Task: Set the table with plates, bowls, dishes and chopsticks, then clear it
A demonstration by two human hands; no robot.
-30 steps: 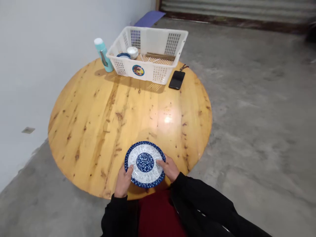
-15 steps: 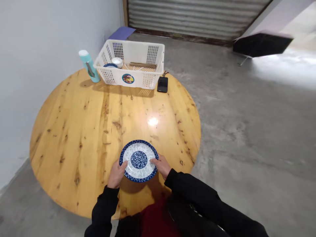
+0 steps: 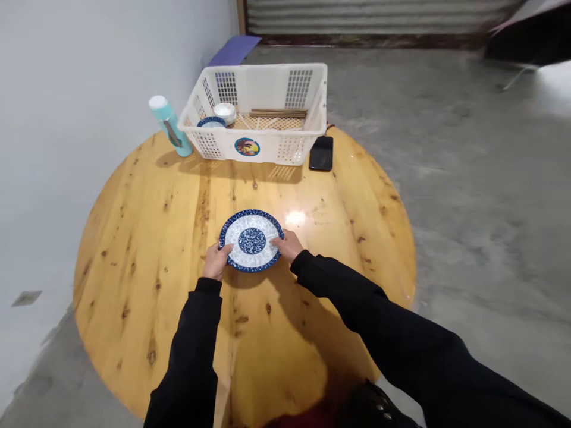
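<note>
Between my two hands is a round plate [image 3: 252,241] with a dark blue patterned rim, a pale middle band and a blue patterned centre. My left hand [image 3: 216,260] grips its left edge, thumb on top and fingers underneath out of sight. On the opposite edge my right hand [image 3: 289,245] has the same thumb-over hold. The plate is held over the round wooden table [image 3: 178,238]; a shadow falls just below it, and I cannot tell whether it touches the wood.
A white plastic basket [image 3: 276,142] at the table's far side holds a blue-rimmed plate [image 3: 211,122], white bowls [image 3: 225,112] and brown chopsticks [image 3: 279,113]. A turquoise bottle [image 3: 172,128] stands left of it, a black phone [image 3: 321,154] lies right. A wall [image 3: 89,89] borders the left.
Both hands have carried the plate away from my body toward the basket, arms now stretched further out. The view has shifted closer to the table.
</note>
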